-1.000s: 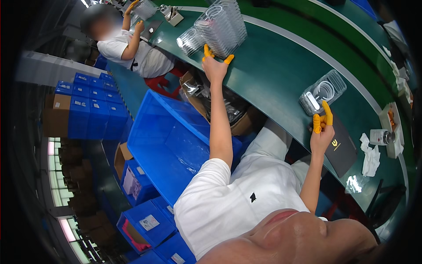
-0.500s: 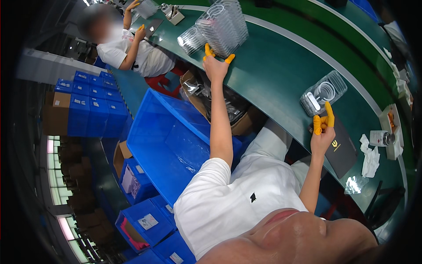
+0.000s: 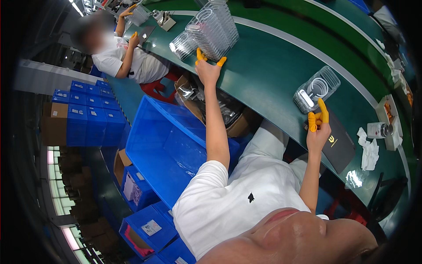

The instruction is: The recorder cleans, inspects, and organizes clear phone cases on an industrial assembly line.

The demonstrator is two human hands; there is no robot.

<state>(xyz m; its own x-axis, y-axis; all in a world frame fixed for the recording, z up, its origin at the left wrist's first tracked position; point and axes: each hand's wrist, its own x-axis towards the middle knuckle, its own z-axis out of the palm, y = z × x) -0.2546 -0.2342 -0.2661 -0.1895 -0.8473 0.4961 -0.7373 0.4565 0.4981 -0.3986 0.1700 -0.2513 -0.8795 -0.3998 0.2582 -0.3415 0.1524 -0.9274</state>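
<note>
My left hand (image 3: pixel 208 69) reaches far out over the green belt (image 3: pixel 272 75), its orange-capped fingers spread against the near side of a tall stack of clear plastic trays (image 3: pixel 216 27). A smaller pile of clear trays (image 3: pixel 182 44) lies just to the left of that stack. My right hand (image 3: pixel 318 127), also in orange finger caps, is at the near corner of a single clear tray (image 3: pixel 317 89) holding a coiled white cable. Its index finger and thumb pinch the tray's edge, and the other fingers are curled.
A black flat case (image 3: pixel 338 147) lies by my right hand, with white tissues (image 3: pixel 370 154) and a small box (image 3: pixel 389 125) further right. A large blue bin (image 3: pixel 167 149) and stacked blue crates (image 3: pixel 90 112) stand below the table. Another seated person (image 3: pixel 127 59) works at the far left.
My left hand has shifted slightly left along the tray stack. My right hand stays at the cable tray. The other person's arms have moved.
</note>
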